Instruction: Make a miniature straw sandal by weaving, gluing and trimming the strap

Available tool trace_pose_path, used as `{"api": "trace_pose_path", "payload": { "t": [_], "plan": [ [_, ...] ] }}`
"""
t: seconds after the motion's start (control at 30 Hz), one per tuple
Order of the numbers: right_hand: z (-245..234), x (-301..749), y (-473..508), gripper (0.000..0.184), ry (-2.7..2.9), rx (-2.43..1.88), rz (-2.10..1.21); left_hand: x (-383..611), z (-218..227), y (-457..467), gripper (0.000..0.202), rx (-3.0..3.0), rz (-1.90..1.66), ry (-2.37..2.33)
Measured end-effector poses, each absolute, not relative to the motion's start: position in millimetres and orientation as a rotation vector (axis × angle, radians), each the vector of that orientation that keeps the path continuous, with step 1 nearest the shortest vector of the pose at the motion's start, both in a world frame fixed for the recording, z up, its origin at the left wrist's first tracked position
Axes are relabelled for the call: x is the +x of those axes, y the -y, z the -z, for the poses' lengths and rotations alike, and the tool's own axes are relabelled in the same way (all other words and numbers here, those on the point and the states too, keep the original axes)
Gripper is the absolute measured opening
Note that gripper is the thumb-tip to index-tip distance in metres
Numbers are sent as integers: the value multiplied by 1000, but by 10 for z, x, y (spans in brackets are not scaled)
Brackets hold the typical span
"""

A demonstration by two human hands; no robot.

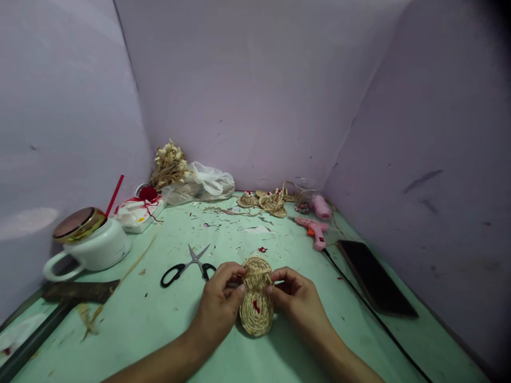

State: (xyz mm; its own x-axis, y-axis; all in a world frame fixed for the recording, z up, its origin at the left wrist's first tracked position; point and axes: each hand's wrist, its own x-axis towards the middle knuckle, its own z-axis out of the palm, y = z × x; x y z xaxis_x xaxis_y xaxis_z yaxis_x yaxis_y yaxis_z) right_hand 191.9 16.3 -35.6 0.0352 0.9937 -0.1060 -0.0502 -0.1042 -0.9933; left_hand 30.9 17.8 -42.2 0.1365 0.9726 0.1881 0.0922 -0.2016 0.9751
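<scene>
A small woven straw slipper [256, 317], made of coiled braided fibre with a strap across it and a red bit on its sole, is held over the table in front of me. My left hand [221, 300] pinches its left edge beside the strap, thumb and forefinger together. On the opposite edge, my right hand [297, 298] grips it the same way. Black-handled scissors [195, 260] lie with blades apart, just beyond my left hand. A small red piece [262, 249] rests on the table behind the slipper.
At right are a pink glue gun [315, 230] with its black cord, a pink spool [321, 207] and a dark phone [375, 279]. A white mug [98, 247] and a hammer [59, 303] stand left. Behind are woven pieces [271, 202], a plastic bag [211, 181] and dried husks [170, 165].
</scene>
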Motion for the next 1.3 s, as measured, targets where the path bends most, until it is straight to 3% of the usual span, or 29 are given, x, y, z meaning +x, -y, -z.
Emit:
{"api": "trace_pose_path", "payload": {
  "t": [0.3, 0.5, 0.8, 0.97, 1.13, 1.3],
  "plan": [
    [320, 1900, -150, 17, 1052, -1246, -1291, 343, 423, -205, 4, 1314, -1272, -1034],
    [326, 1906, -151, 13, 1085, -1243, -1292, 338, 381, -213, 11, 1426, -1333, -1089],
    [190, 1922, -131, 35, 755, -1166, -1558, 358, 364, -196, 7, 1465, -1360, -1110],
    [211, 1930, -145, 36, 750, -1178, -1568, 372, 345, -219, 1, 1348, -1318, -1110],
    [220, 1914, -147, 34, 713, -1148, -1604, 338, 338, -301, 18, 1007, -1299, -1156],
    [254, 1877, -120, 36, 818, -1178, -1614, 318, 331, -331, 21, 948, -1322, -1153]
  ]
}}
